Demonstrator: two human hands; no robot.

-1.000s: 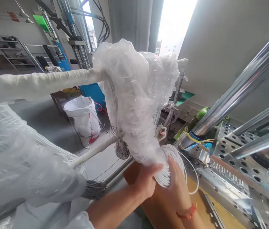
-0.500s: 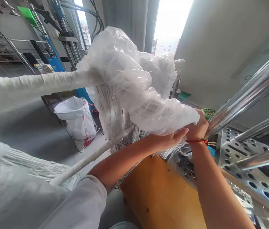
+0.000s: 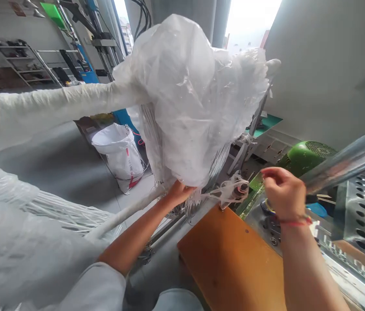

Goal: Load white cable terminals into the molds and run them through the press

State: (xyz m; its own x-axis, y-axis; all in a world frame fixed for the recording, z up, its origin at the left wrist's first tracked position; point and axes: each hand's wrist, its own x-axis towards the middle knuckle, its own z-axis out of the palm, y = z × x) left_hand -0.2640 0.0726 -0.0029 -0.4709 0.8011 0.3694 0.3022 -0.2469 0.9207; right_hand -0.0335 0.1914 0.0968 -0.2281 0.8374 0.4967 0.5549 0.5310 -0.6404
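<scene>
Clear plastic sheeting [image 3: 182, 125] drapes over a hanging bundle of thin white strands [image 3: 151, 134]. At its lower end is my left hand [image 3: 180, 193], closed on the gathered plastic, with its fingertips partly hidden underneath. Away to the right, my right hand [image 3: 284, 192] is raised with curled fingers, slightly blurred; nothing shows in it. Between my hands, loose pale strips [image 3: 226, 190] hang around a small dark fitting. The bundle hangs from a cloth-wrapped bar [image 3: 81, 95].
A brown board [image 3: 234, 259] lies below my hands. Polished metal rods [image 3: 350, 151] and a perforated metal plate [image 3: 357, 203] stand at the right, near a green motor [image 3: 308, 155]. On the floor at left is a white sack [image 3: 117, 160]. More covered strands [image 3: 46, 211] fill the lower left.
My right hand has let go of the plastic and drawn back to the right. My left hand has moved left and down with the plastic end, which now hangs down instead of stretching rightward.
</scene>
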